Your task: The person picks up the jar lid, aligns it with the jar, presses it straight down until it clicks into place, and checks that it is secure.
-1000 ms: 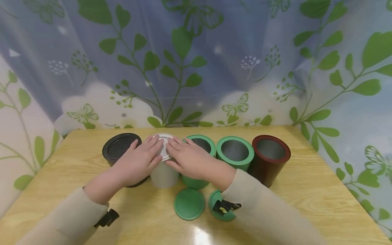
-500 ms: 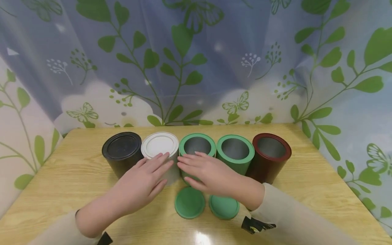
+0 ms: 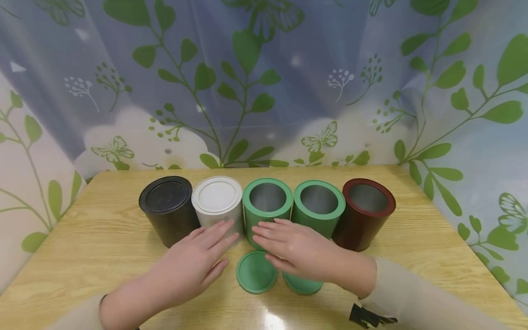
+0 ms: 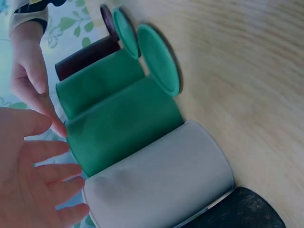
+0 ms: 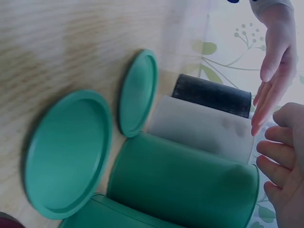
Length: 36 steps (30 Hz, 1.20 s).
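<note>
Five-finger spread and empty, my left hand (image 3: 200, 261) hovers in front of the white can (image 3: 217, 195), which has its lid on. My right hand (image 3: 299, 250), fingers straight and holding nothing, overlaps the front of two lidless green cans (image 3: 267, 214) in the head view. A lidded black can (image 3: 167, 197) stands left of the white one. At the right end is an uncovered dark red can (image 3: 363, 224). Two green lids (image 3: 256, 272) lie on the table before the row; my right hand partly covers one. Beyond them, the left wrist view shows a dark red lid (image 4: 109, 22).
The cans stand close side by side on a light wood table (image 3: 103, 229). A patterned curtain (image 3: 264, 91) with leaves and butterflies hangs behind and beside it. Black straps (image 3: 371, 317) show at the sleeves.
Both hands have come off the white can's lid, drawing back toward me and somewhat apart. That lid now shows in full. The cans and green lids stay in place.
</note>
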Motion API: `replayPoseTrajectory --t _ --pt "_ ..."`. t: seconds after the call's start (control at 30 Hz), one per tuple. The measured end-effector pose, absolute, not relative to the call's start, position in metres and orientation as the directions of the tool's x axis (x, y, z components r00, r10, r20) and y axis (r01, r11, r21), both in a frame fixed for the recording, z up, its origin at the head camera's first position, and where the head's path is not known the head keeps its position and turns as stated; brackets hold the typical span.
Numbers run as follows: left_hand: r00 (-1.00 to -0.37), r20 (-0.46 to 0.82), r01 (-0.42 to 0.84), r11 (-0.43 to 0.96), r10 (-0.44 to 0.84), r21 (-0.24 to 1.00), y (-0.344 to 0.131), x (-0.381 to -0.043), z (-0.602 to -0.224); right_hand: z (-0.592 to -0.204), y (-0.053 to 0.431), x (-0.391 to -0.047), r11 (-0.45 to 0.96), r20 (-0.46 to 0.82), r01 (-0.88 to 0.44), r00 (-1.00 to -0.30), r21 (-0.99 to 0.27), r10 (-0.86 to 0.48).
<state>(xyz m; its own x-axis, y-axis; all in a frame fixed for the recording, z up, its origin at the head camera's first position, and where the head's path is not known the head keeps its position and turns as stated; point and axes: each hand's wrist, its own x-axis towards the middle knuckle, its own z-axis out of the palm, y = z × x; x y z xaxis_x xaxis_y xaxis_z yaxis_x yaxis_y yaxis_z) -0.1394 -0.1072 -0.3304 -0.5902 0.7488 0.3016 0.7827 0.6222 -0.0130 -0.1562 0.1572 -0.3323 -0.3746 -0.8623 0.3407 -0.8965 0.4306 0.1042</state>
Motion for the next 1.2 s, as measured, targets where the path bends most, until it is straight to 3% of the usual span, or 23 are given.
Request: replayPoseTrajectory --t 0.3,0.7,1.2 --pt "-0.574 0.284 0.792 0.609 0.768 -0.046 -0.102 -0.137 -0.342 -0.343 0.161 -0.153 0.441 0.299 -0.893 -0.398 0.092 -0.867" --pt "-0.576 0.135 0.810 0.585 0.806 -0.039 -0.085 -0.135 -0.372 -0.359 0.163 -0.154 0.467 0.205 -0.881 -0.445 0.072 -0.872" --pt "-0.616 -0.003 0.787 0.616 0.788 0.029 -0.080 -0.142 -0.390 -0.392 0.158 -0.151 0.564 -0.002 -0.826 -0.564 -0.002 -0.826"
